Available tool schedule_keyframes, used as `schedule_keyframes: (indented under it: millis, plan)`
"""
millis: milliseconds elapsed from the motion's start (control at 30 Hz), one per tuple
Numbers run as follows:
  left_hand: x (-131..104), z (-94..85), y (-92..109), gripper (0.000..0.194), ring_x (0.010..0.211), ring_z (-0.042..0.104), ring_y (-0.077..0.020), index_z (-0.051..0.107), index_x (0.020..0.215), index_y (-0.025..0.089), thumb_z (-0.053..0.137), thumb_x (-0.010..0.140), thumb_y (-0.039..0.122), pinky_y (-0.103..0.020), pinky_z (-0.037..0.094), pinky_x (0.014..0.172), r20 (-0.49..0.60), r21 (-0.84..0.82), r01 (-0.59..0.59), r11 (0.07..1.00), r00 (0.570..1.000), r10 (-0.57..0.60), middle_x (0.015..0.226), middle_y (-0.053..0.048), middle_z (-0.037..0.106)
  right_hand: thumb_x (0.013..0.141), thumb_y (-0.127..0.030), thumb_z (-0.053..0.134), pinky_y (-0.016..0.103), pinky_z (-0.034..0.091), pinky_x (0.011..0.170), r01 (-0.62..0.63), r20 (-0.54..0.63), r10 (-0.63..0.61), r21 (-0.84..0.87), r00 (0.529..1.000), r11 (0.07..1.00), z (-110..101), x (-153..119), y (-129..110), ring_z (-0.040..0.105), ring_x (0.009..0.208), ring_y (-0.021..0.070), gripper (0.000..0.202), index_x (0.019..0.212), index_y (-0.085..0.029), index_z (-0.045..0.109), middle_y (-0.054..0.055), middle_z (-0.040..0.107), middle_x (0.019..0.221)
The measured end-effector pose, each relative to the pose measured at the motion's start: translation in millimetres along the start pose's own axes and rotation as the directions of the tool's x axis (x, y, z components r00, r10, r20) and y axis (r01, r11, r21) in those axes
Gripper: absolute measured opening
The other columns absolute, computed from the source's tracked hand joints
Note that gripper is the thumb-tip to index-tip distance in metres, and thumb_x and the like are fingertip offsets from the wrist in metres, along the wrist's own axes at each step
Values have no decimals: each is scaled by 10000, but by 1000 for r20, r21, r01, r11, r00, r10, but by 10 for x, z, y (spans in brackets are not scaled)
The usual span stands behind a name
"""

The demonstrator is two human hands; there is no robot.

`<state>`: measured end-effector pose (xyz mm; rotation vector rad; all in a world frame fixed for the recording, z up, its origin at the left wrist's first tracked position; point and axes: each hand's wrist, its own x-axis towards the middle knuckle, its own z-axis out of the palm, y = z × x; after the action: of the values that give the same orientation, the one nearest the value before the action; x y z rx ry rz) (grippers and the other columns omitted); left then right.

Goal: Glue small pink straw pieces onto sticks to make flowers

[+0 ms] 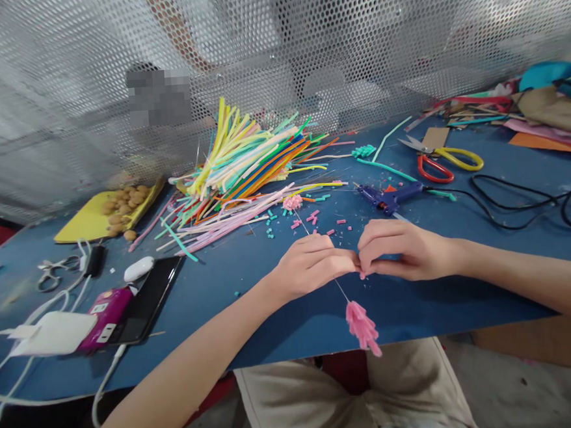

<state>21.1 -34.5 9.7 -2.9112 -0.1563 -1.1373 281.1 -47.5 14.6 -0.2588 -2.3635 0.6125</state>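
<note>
Fuzzy pink tuft (362,325) on wire (341,288)

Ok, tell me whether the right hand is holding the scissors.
No, the scissors lie on the table beyond the right hand, apart from it.

Hands: one left hand (312,262) and one right hand (406,251). Fuzzy clusters: three, comprising one deep-pink cluster (361,325), one pale-pink cluster (293,202) and one teal cluster (363,151). Scissors: two pairs, namely red-and-yellow-handled scissors (439,154) and small metal scissors (60,265). Also recorded: one glue gun (388,198), one black phone (149,298), one yellow tray (77,222). Brown balls (123,206): more than ten, heaped, exact number indeterminable. Fuzzy stems (257,157): overlapping, dozens, exact figure unobtainable.
</note>
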Motion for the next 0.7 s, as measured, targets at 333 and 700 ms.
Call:
schedule_keyframes:
  millis: [333, 700]
  plan:
    - [60, 46, -10, 187, 855, 669, -129, 565, 1073, 197, 702, 946, 194, -280, 509, 798, -18, 52, 111, 992, 994, -110, 996, -32, 770, 1006, -212, 599, 328, 544, 848, -179, -239, 190, 65, 952, 982, -36, -19, 6, 622, 925, 170, 11, 998, -217, 606, 56, 648, 957]
    - [-111, -63, -267, 238, 866, 703, -108, 713, 1154, 298, 504, 1071, 376, -208, 420, 627, 223, 426, 263, 866, 897, -382, 987, 17, 735, 923, -336, 708, 341, 556, 627, -468, -590, 446, 126, 673, 875, -209, -69, 238, 616, 689, 157, 122, 895, -229, 656, 41, 694, 862]
